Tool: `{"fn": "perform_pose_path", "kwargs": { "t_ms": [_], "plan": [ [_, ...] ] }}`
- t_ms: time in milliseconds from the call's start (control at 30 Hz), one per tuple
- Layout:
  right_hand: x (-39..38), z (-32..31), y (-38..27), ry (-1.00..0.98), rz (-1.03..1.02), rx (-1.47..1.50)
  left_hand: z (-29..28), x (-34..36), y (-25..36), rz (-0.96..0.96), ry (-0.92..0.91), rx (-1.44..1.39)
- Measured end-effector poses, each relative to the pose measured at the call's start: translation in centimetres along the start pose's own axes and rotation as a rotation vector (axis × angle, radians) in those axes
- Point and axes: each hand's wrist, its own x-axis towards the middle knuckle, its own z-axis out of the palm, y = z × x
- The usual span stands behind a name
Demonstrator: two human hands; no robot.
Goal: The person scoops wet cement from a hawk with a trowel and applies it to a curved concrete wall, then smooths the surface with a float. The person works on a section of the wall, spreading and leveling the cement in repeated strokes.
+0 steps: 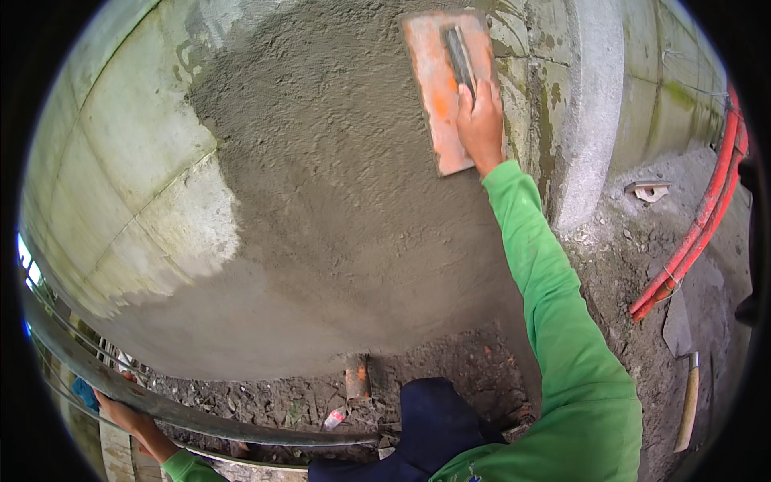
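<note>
right hand (480,124) grasps the handle of an orange plastering float (446,88), pressed flat against the wet cement render (345,201) high on the block wall (120,136). left hand (124,414) grips a curved metal pipe (201,418) at lower left.

The left hand (120,414) is partly hidden behind the grey pipe (161,406) it grips.
</note>
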Motion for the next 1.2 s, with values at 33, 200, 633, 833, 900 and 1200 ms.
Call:
{"fn": "perform_pose_path", "kwargs": {
  "t_ms": [33, 200, 633, 833, 900, 1200],
  "plan": [
    [-7.6, -0.5, 2.0, -0.119, 0.055, -0.010, -0.4, 0.1, -0.2, 0.012, -0.033, 0.001],
    [-19.9, -7.1, 9.5, -0.275, 0.103, -0.058, -0.5, 0.7, -4.0, -0.043, -0.153, -0.068],
    [-18.4, -4.6, 6.4, -0.336, -0.112, -0.083, -0.1, 0.2, -1.4, 0.005, -0.085, -0.045],
    [5.0, -0.5, -2.7, -0.014, 0.001, -0.066, 0.7, -1.6, -1.3, -0.022, -0.040, -0.039],
    [10.8, 1.5, -7.9, 0.044, -0.037, -0.030, 1.4, -1.9, -1.8, -0.014, -0.033, -0.083],
    [9.6, -1.1, -3.1, -0.117, -0.269, -0.265, 1.2, -2.3, -0.9, 0.020, -0.037, -0.076]
  ]
}}
